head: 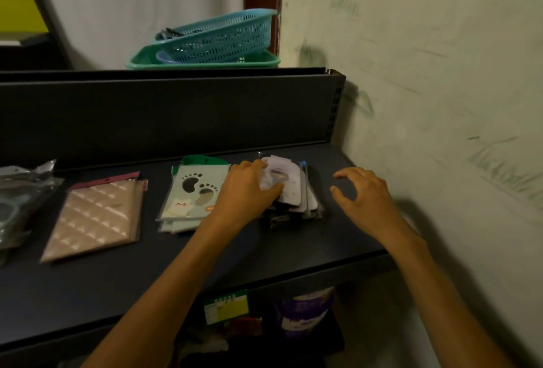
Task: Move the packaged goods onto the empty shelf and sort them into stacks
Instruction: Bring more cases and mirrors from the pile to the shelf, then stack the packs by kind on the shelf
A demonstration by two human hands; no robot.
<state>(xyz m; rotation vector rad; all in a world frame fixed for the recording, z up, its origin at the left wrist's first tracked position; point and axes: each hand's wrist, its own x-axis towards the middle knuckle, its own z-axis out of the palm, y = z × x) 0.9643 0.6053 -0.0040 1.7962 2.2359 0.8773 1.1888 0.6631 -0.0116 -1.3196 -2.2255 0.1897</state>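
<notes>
On the dark shelf [293,253] lie several stacks of flat packets. My left hand [245,191] rests on the left side of a stack of clear-wrapped white and dark packets [296,191], fingers curled over its top packet. My right hand [364,194] hovers just right of that stack, fingers spread and bent, holding nothing. Left of my left hand sits a pale green stack with footprint cut-outs [191,194]. Further left lies a quilted pink-beige stack [94,218]. A clear bag with a teal item [17,203] is at the left edge.
A dark back panel [176,115] rises behind the shelf. Blue and green plastic baskets [217,38] sit above it. A scuffed wall [440,103] closes the right side. Below the shelf hang a green-yellow price tag [226,306] and purple packages [305,312].
</notes>
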